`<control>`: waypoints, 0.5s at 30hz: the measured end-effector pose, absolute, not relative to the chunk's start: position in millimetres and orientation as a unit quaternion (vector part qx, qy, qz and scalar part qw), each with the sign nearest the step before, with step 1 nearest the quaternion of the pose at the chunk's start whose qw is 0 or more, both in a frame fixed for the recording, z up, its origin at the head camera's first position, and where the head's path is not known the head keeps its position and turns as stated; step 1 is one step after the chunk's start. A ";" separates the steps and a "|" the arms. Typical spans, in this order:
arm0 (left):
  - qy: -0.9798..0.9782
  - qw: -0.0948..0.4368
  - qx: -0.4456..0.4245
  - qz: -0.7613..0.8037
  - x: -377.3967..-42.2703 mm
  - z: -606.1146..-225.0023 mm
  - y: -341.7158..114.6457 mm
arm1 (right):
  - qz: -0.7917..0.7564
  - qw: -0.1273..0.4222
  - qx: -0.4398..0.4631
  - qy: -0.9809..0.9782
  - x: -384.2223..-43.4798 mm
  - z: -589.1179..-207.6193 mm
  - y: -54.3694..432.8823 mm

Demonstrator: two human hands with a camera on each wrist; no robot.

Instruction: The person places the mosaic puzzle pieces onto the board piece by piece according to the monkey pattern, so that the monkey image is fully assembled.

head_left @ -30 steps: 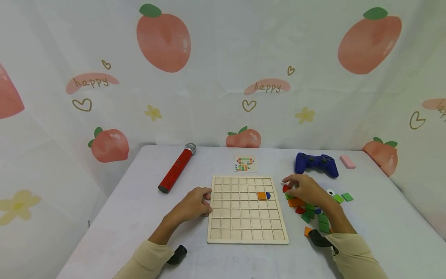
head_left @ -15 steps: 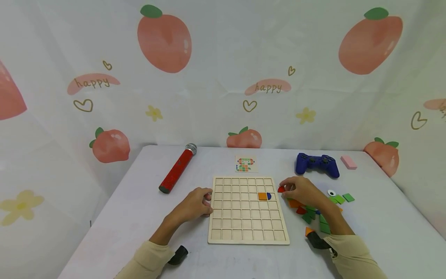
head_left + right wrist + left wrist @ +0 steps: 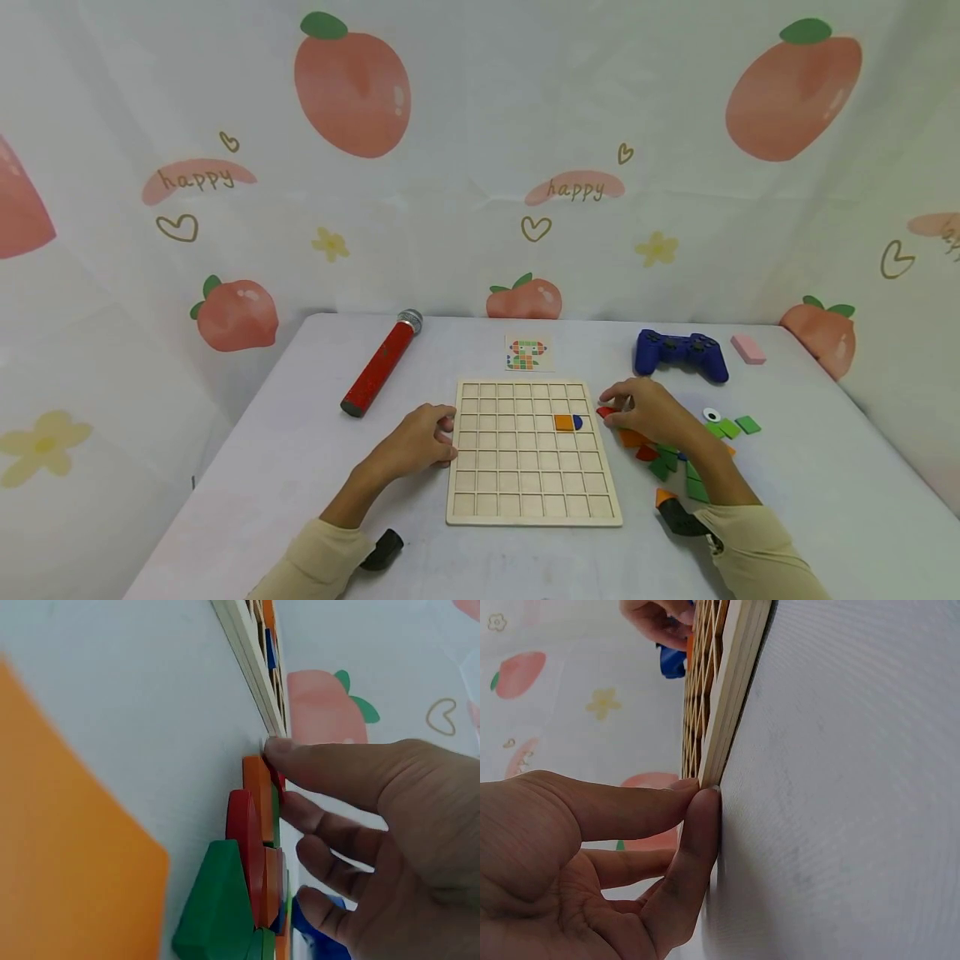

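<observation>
A pale wooden grid board (image 3: 517,458) lies flat mid-table, with an orange square tile (image 3: 564,423) and a blue half-round tile (image 3: 577,422) in neighbouring cells. My left hand (image 3: 416,440) grips its left side; the left wrist view has thumb and finger pinching the board edge (image 3: 731,697). Just off the board's right edge, my right hand (image 3: 651,408) pinches a red tile (image 3: 604,412) between thumb and finger. In the right wrist view this red tile (image 3: 276,778) is tilted and partly hidden by the fingers. Its full outline is hidden.
Loose green tiles (image 3: 697,483), orange, red and blue ones lie under and around the right forearm. A white ring-like piece (image 3: 711,415) sits beyond it. Behind are a pattern card (image 3: 529,353), a blue game controller (image 3: 681,356) and a pink block (image 3: 748,349). A red microphone (image 3: 380,367) lies left.
My right hand has moved slightly left from the tile pile towards the board, bringing the red tile with it; the tile now looks more tilted. The left hand and board stay put.
</observation>
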State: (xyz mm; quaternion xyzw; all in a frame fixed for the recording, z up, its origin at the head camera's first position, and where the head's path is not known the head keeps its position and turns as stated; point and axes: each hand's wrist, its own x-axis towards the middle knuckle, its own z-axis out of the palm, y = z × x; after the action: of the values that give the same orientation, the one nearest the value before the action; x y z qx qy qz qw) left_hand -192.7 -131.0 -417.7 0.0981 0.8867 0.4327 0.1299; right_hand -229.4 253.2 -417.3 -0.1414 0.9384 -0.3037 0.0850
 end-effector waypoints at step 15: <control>0.884 0.132 0.099 0.438 -192.2 -418.3 -131.5 | -0.297 0.108 -0.138 0.939 -227.5 -415.5 253.9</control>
State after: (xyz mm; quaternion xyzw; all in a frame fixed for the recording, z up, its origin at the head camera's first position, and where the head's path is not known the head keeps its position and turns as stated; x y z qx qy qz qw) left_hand -192.2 -131.5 -418.3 0.0987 0.8836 0.4382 0.1321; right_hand -227.5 253.9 -415.5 -0.1377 0.9388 -0.2966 0.1083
